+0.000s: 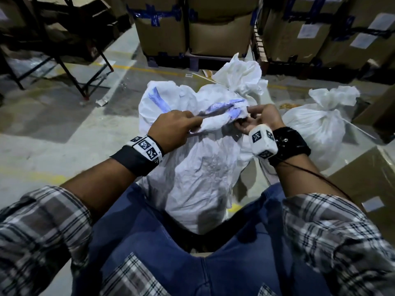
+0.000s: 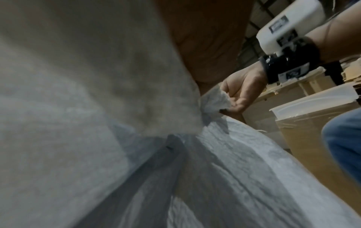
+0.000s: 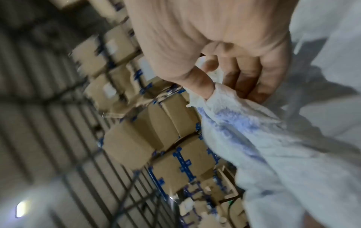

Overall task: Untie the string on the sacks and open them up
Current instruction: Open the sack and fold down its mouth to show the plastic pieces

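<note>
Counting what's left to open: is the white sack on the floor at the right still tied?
Still tied. The white sack has its neck cinched tight, with loose fabric bunched above the knot, untouched by either hand.

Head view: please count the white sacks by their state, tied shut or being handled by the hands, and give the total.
Sack held by both hands, left hand and right hand: 1
Sacks tied shut at the neck: 2
Total: 3 sacks
</note>
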`<state>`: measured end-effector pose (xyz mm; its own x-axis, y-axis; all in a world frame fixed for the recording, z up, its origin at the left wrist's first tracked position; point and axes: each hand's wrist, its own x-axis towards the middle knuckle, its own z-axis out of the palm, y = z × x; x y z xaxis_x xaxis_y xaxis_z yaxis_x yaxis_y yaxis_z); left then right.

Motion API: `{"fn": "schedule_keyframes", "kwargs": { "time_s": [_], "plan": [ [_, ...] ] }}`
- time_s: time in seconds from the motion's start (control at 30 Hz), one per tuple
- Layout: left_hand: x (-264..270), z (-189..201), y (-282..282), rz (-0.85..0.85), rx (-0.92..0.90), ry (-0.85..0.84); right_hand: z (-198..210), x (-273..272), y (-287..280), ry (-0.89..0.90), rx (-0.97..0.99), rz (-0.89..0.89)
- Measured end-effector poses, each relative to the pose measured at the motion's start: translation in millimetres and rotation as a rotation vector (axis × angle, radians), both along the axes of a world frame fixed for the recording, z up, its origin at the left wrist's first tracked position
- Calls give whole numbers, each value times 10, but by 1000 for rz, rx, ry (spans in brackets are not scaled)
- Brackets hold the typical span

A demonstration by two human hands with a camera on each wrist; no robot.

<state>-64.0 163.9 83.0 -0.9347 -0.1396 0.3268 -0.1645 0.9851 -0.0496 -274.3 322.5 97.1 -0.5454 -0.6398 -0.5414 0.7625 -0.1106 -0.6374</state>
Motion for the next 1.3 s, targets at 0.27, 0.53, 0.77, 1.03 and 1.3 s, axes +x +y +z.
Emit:
{"fn": "schedule_keyframes", "kwargs": {
  "time_s": [0.27, 0.53, 0.77, 1.03, 1.3],
  "plan": [
    [-62, -77, 116, 42, 95, -4, 17, 122, -83, 43, 44, -119],
    [-178, -138, 221, -77, 522, -36, 66, 5, -97, 144, -1, -239],
    [-178, -201, 79, 142, 127, -50, -116, 52, -50, 287, 279, 66],
    [-94, -278, -122, 109, -66, -78, -220, -163, -68, -27, 116, 120],
    [-149, -541, -63, 43, -132, -2, -429, 178, -261, 851, 665, 227]
  ]
}}
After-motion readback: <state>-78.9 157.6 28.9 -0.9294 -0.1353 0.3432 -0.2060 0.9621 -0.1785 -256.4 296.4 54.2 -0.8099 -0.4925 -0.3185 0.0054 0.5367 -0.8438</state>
